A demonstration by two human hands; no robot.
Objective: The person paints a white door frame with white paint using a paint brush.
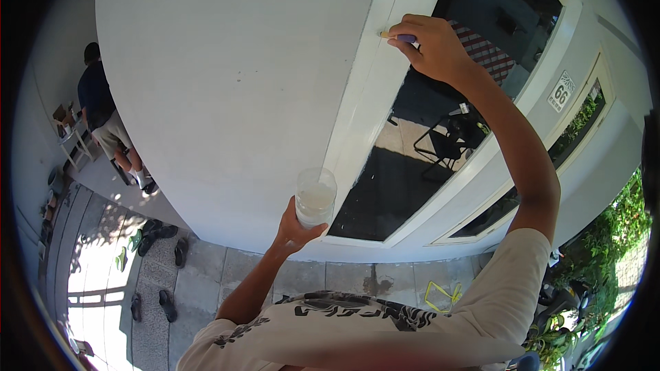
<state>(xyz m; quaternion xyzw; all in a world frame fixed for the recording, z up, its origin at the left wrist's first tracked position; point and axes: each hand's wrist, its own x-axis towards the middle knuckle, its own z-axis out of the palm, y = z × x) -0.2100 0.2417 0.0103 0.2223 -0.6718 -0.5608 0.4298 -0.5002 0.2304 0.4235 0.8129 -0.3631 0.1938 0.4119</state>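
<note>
My right hand (434, 47) is raised high, its fingers closed on a small paintbrush (407, 38) with a purple handle. The brush's pale tip is at the white window frame (375, 86); whether it presses on the surface is hard to tell. Lower down, my left hand (297, 231) wraps around a clear plastic cup (317, 191) with something whitish inside. The cup is held upright in front of the lower part of the frame, near the white wall (227, 137). Dark window glass (375, 199) lies right of the frame, reflecting a chair.
Another person (100, 99) stands far left beside a small table (77, 143). Several dark shoes (167, 306) lie on the paving at lower left. A yellow-green wire-like object (443, 297) is on the ground near my right side. Plants (605, 247) grow at the right.
</note>
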